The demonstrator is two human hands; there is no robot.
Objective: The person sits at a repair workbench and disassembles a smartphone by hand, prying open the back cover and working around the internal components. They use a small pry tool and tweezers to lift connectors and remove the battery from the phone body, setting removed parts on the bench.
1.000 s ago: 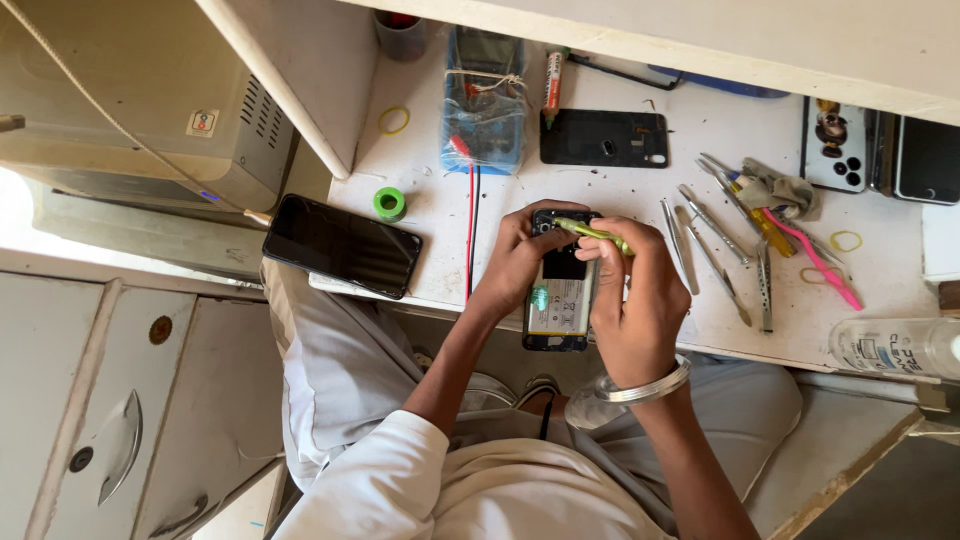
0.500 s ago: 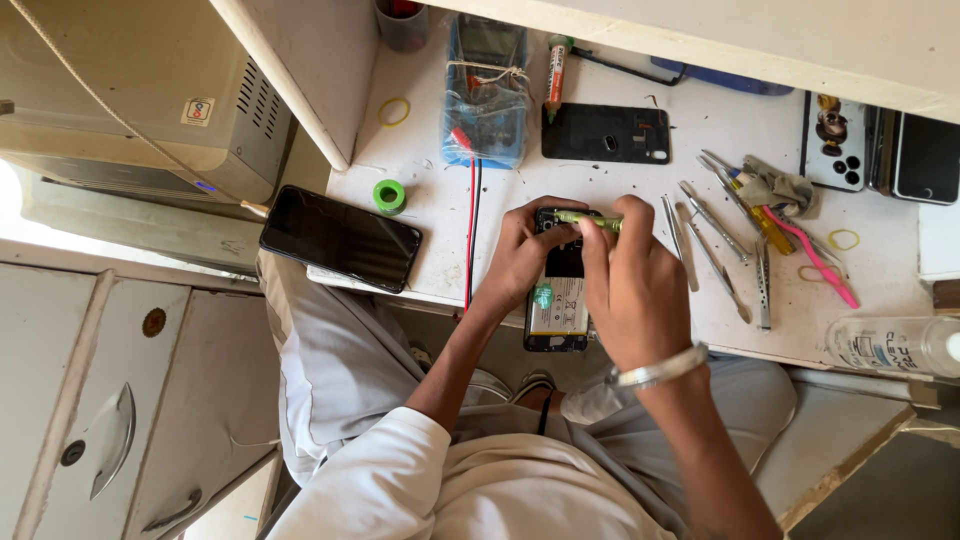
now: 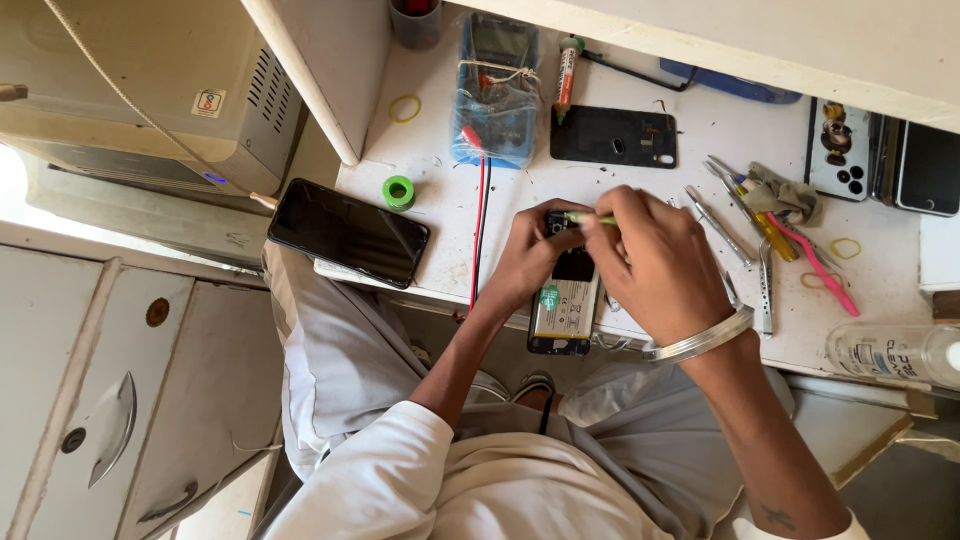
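Pinched in the right hand (image 3: 655, 265) is a thin yellow-green tool (image 3: 585, 217), its tip laid across the top end of the opened phone (image 3: 567, 295), while the left hand (image 3: 530, 262) closes its grip on the phone's left edge to steady it at the near edge of the white worktop (image 3: 440, 215), middle of the frame. Compared with a second ago, the right hand has slid up from the phone's middle to its top end, and the tool has swung from slanting to nearly level; the left hand has barely shifted, so the work seems to have moved to the upper part of the phone. Counted: one opened phone under the hands with its battery showing; one dark phone (image 3: 348, 232) lying screen-up at left, overhanging the worktop edge; one black back cover (image 3: 613, 136) above the hands; roughly three more phones or cases at the right edge, too crowded to count surely. One blue multimeter (image 3: 497, 90) with red and black leads, one green tape roll (image 3: 398, 192), three yellow rubber bands, one pink tool (image 3: 818, 268), several metal tweezers and picks beside it, and one clear bottle (image 3: 890, 352) at lower right.
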